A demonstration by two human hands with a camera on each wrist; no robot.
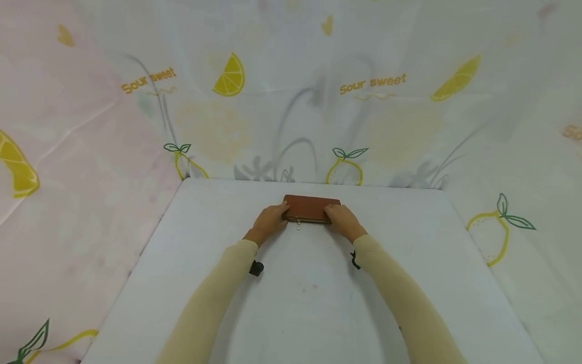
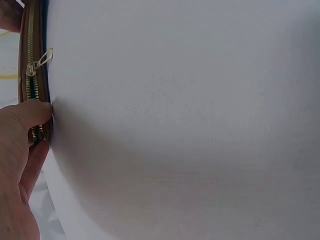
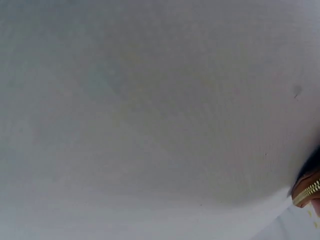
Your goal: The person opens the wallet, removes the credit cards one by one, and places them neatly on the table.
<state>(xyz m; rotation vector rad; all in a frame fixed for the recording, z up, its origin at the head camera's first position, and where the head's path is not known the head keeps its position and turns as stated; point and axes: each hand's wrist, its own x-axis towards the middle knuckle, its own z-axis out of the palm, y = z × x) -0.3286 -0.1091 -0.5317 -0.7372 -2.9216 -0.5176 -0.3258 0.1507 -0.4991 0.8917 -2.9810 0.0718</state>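
Thumb (image 2: pixel 37 111) of left hand (image 1: pixel 270 218): laid over the zip edge at wallet's left end, a finger below it; fingers clamped on that end.
Right hand (image 1: pixel 343 220): fingers clamped on the opposite end; the underside of that grip is hidden.
Wallet (image 1: pixel 311 208): brown, between the two hands, zip edge toward the person; whether fully flat, cannot tell.
Zip pull (image 1: pixel 298 224): on wallet's near edge, closer to its left end; teeth look parted between slider and left thumb.
Handling: the step in hand looks like steadying wallet by both ends — even pressure and matched height should hold it square. A harder pull from one side would likely skew it; best leave the pull hanging free of the thumb.
Table (image 1: pixel 300 303): white, beneath wallet, most of it spreading to the near side.
Sleeves (image 1: pixel 218 288): cream, on wallet's near side — one to each side.
Backdrop (image 1: pixel 291 101): lemon-printed sheet, beyond wallet.
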